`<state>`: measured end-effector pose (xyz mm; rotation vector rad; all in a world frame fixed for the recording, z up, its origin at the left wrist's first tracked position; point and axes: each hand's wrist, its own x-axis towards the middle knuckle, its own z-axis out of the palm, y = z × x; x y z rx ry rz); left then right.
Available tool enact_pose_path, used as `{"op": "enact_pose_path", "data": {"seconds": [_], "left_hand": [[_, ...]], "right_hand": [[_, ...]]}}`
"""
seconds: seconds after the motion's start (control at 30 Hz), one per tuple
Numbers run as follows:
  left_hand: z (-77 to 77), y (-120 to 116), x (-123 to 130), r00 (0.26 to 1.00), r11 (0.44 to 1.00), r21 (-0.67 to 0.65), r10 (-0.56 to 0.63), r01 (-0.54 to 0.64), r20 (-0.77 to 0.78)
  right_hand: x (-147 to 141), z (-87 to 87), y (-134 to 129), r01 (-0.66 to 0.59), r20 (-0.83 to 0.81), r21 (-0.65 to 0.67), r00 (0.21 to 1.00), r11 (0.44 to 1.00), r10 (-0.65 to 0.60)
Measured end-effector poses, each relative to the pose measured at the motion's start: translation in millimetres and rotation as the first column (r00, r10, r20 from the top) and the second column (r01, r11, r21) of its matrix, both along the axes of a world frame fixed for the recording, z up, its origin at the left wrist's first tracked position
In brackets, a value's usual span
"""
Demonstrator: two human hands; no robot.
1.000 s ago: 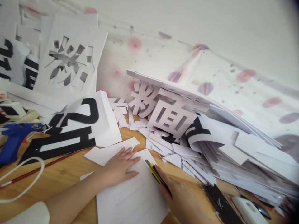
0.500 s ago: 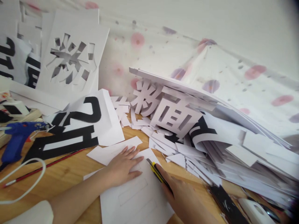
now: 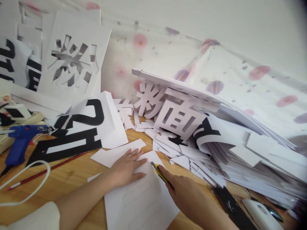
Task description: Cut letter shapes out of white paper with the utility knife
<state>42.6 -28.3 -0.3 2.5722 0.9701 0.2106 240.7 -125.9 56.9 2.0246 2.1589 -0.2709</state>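
A white sheet of paper or board (image 3: 139,204) with faint pencil outlines lies on the wooden table. My left hand (image 3: 128,169) rests flat on its upper left part, fingers spread. In my right hand (image 3: 182,188) is a yellow and black utility knife (image 3: 160,174), its tip at the sheet's right edge; whether the blade touches the sheet I cannot tell. Just beyond my left fingers lies another white offcut (image 3: 120,152). White cut-out characters (image 3: 181,111) lean on a pile of scraps further back.
At left are a blue glue gun (image 3: 19,140), a white cable (image 3: 49,172), a red and black pencil (image 3: 52,169) and a sheet with black lettering (image 3: 115,127). At right are paper scraps (image 3: 249,172), a black object (image 3: 232,207) and a white one (image 3: 260,214). A stencil board (image 3: 91,32) stands behind.
My right hand has turned a little, bringing the knife lower and flatter against the sheet's right side. My left hand stays pressed in place. The view has shifted slightly.
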Motion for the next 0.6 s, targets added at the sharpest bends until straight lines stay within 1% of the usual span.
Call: {"op": "enact_pose_path", "data": {"seconds": [0.1,0.3,0.43,0.53,0.6], "left_hand": [[-0.5,1.4,0.6,1.000,1.000,-0.003,-0.003,0.003,-0.011],[-1.0,1.7,0.8,0.998,1.000,-0.013,-0.007,0.006,-0.069],[2.5,-0.2,0.8,0.996,1.000,-0.012,-0.005,0.004,-0.089],[3.8,0.2,1.1,0.995,1.000,-0.013,-0.004,0.002,-0.096],[3.0,1.1,1.0,0.996,1.000,-0.010,-0.006,0.005,-0.093]], "right_hand": [[0.9,0.2,-7.4,0.016,0.017,-0.018,1.000,1.000,-0.016],[8.9,-4.2,-22.7,-0.009,0.101,-0.047,0.995,0.999,0.014],[17.3,-12.6,-35.3,-0.010,0.094,-0.035,0.995,0.999,0.013],[30.0,-25.8,-48.0,-0.042,0.050,0.018,0.998,0.999,0.042],[39.9,-36.0,-57.6,-0.057,0.009,0.133,0.998,0.989,0.056]]}}
